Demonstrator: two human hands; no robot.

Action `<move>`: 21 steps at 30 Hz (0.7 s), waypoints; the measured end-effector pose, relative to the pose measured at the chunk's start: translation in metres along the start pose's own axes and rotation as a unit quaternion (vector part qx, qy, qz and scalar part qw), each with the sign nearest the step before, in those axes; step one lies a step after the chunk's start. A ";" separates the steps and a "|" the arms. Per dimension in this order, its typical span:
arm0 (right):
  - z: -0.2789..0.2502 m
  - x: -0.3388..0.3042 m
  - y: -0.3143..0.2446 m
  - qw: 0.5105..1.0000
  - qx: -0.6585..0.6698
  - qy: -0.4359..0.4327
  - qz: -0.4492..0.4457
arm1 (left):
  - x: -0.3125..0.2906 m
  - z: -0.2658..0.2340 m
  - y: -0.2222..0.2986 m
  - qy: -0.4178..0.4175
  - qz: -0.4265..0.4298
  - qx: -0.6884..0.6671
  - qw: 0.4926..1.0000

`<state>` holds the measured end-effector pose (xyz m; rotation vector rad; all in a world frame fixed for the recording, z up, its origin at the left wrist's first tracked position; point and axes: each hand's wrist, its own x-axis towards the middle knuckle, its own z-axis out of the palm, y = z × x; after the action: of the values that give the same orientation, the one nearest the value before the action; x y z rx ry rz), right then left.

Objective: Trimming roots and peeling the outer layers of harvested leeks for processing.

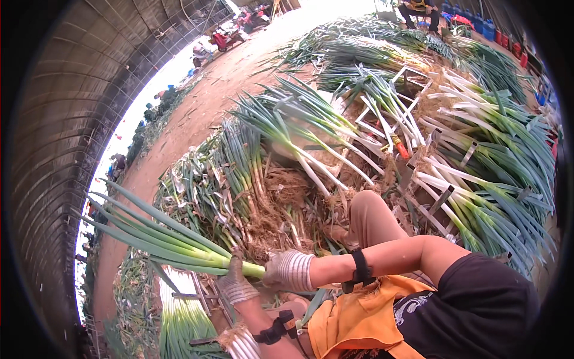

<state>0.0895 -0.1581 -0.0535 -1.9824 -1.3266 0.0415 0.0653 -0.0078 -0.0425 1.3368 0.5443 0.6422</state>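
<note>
A large green onion (200,252) lies across my hands, its long leaves fanning out to the left. My left hand (236,280), in a grey glove with a striped cuff, is wrapped round its pale stalk where the leaves begin. At the stalk's right end my right hand (288,270), gloved the same way, is closed on it; the fingers hide the root end. Beside my left forearm lies a bundle of trimmed green onions (186,317), with more white stalks (244,345) close to my wrist. Dry, rooty green onions (254,203) are heaped just beyond my hands.
Cleaned green onions (502,170) are piled on metal racks at the right. More green onions (311,128) lean in front of my knee (376,218). A dirt path (173,134) runs along the left under a curved tunnel roof (66,119). Someone sits (421,11) at the far right.
</note>
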 end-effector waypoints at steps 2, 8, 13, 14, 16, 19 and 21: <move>-0.005 0.000 -0.004 1.000 0.002 -0.001 0.016 | -0.012 0.006 0.007 -0.058 -0.081 -0.085 0.991; 0.091 -0.064 0.000 0.949 0.235 -0.199 -0.065 | 0.000 -0.005 0.002 -0.106 -0.060 -0.170 0.978; -0.004 -0.085 0.016 0.814 0.553 -0.147 0.098 | -0.007 0.004 -0.017 -0.064 -0.099 -0.237 0.964; -0.004 -0.080 0.015 0.815 0.559 -0.122 0.090 | -0.004 -0.002 -0.019 -0.062 -0.104 -0.243 0.962; 0.001 -0.061 0.015 0.820 0.566 -0.058 0.056 | 0.004 -0.019 -0.017 -0.052 -0.089 -0.217 0.971; 0.008 -0.057 0.018 0.805 0.567 -0.124 0.122 | 0.012 -0.027 0.004 -0.024 0.013 -0.181 0.983; 0.019 -0.074 0.026 0.838 0.507 -0.197 0.048 | 0.036 -0.050 0.023 -0.014 0.009 -0.178 0.984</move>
<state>0.0678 -0.2126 -0.1090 -1.1171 -1.0685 1.0325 0.0536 0.0555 -0.0272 1.0131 0.3725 0.6980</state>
